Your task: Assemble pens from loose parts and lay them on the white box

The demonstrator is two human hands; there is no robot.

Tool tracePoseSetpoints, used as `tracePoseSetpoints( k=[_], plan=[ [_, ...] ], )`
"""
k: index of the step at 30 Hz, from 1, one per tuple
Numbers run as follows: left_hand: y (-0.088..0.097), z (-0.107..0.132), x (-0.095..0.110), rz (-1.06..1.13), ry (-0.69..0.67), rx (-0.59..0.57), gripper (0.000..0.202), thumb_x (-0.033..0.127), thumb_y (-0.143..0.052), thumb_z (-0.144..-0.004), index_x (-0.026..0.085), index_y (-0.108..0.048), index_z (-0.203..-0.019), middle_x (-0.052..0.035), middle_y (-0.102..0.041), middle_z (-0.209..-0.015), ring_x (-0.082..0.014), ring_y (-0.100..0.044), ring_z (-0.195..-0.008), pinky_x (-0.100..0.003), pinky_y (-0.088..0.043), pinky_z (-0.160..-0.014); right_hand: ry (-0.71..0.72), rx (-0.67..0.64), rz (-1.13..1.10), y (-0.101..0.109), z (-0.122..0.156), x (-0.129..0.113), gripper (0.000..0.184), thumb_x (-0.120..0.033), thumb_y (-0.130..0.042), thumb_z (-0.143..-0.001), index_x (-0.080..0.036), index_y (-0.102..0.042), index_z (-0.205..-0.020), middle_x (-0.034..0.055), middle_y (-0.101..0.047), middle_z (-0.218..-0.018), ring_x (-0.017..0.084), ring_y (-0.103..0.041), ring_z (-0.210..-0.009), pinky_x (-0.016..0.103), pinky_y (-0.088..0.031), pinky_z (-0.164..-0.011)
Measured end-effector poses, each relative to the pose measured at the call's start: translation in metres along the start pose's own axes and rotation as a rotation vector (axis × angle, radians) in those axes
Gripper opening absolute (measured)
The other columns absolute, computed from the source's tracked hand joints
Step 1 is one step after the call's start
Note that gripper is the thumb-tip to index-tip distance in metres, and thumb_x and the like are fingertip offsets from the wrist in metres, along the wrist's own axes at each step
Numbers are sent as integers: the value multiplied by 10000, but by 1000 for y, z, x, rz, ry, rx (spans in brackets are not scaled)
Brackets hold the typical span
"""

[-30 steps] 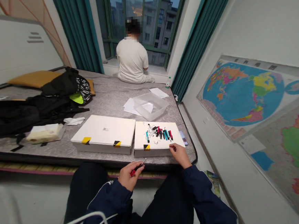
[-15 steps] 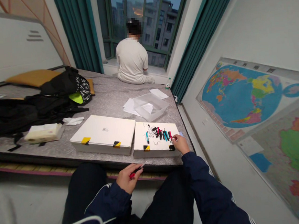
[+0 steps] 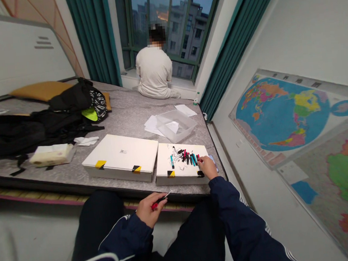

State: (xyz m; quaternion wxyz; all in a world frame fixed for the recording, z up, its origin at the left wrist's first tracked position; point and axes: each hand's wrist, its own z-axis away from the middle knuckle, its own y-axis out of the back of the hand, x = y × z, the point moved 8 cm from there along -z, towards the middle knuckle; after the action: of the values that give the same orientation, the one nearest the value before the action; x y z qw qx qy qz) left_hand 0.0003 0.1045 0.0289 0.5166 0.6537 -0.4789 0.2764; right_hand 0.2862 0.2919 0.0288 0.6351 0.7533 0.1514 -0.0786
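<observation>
Pens [image 3: 185, 157] meet right hand [image 3: 207, 167]; left hand [image 3: 149, 209] grips screwdriver [image 3: 160, 200].

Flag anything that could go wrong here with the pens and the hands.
1. The pens lie loose in a heap on the small box. The right hand reaches into its right end, so a nudge could roll some off the lid.
2. That box sits at the mattress corner, next to the floor gap; a rolling pen may drop out of reach.
3. The left hand holds a red pen over the lap, pinched lightly, so it might slip.
</observation>
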Motion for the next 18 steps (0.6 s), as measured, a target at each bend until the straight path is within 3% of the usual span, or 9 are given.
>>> tracePoseSetpoints(
  k=[4, 10, 14, 18],
  plan=[
    [-1, -2, 3, 6, 0, 6, 198, 242, -588, -889, 190, -709, -1037, -76, -734, -931, -191, -699, -857, -279, -551, -767, 94, 3, -120, 6, 7, -36, 243, -218, -471, -907, -160, -693, -989, 80, -692, -934, 188, -611, -866, 260, -407, -805],
    [-3, -3, 6, 8, -5, 4, 200, 224, -593, -879, 193, -714, -1035, -69, -737, -927, -187, -699, -857, -274, -548, -771, 253, -134, -139, -13, 21, -107, 187, -250, -523, -892, -180, -677, -973, 58, -702, -876, 180, -618, -814, 248, -399, -769],
    [1, -2, 4, 11, -12, 27, 192, 222, -596, -876, 187, -718, -1020, -72, -740, -922, -187, -700, -858, -274, -548, -776, 169, -215, -31, -37, 21, -121, 159, -258, -554, -876, -179, -681, -932, 74, -708, -881, 193, -631, -836, 248, -397, -727],
    [4, -1, -1, 17, 1, 46, 189, 229, -597, -874, 186, -718, -1014, -69, -737, -901, -187, -700, -835, -271, -551, -755, 77, -205, 20, -49, 19, -125, 220, -367, -567, -880, -186, -658, -963, 96, -707, -929, 218, -637, -885, 262, -405, -708]
  ],
)
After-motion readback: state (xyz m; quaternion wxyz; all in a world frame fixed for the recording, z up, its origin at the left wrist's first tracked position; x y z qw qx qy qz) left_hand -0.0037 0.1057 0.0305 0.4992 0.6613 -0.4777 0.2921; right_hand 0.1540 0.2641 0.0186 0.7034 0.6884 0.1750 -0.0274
